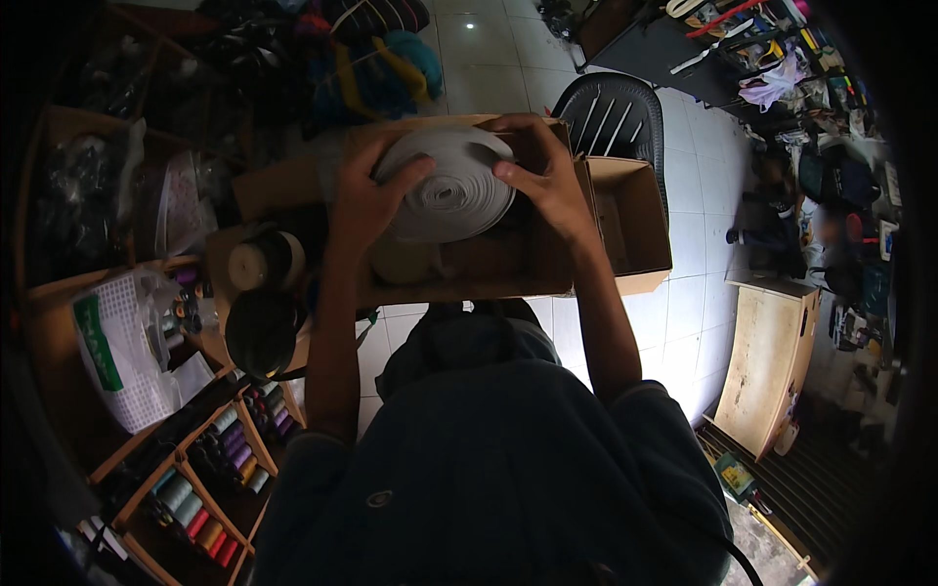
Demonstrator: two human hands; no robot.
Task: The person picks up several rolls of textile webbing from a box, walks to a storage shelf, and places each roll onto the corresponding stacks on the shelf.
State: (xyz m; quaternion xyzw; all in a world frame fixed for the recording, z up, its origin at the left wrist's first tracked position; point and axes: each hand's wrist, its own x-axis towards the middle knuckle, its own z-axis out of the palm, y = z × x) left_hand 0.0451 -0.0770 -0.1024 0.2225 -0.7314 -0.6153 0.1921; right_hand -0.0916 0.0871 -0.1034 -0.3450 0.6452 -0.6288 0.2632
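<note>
Item one: a flat, round coil of white woven tape (445, 195), wound in close turns, held over the far half of a large open brown cardboard box (489, 290); whether its underside touches the box cannot be told.

Item two: the left hand (371, 195), pinching the coil's left side, thumb laid across the upper face, fingers curled out of sight around the rim.

Item three: the right hand (557, 190), pinching the opposite side likewise, thumb tip on the face, fingers bent behind the far right rim. The paired grip presumably keeps the loose inner turns from slipping out and the disc level.

Edges and room. Along the box's left edge, a cream-and-dark roll (262, 264) and a dark, thick round roll (262, 334) crowd close, leaving the left forearm little sideways play. Just beside the right edge stands a smaller open cardboard box (635, 210), with a black slatted-back chair (645, 117) behind it. Between the near edge and the wearer's body, the box's dim interior and a strip of white tiled floor (396, 327) show; room appears freest upward and toward this near edge.
</note>
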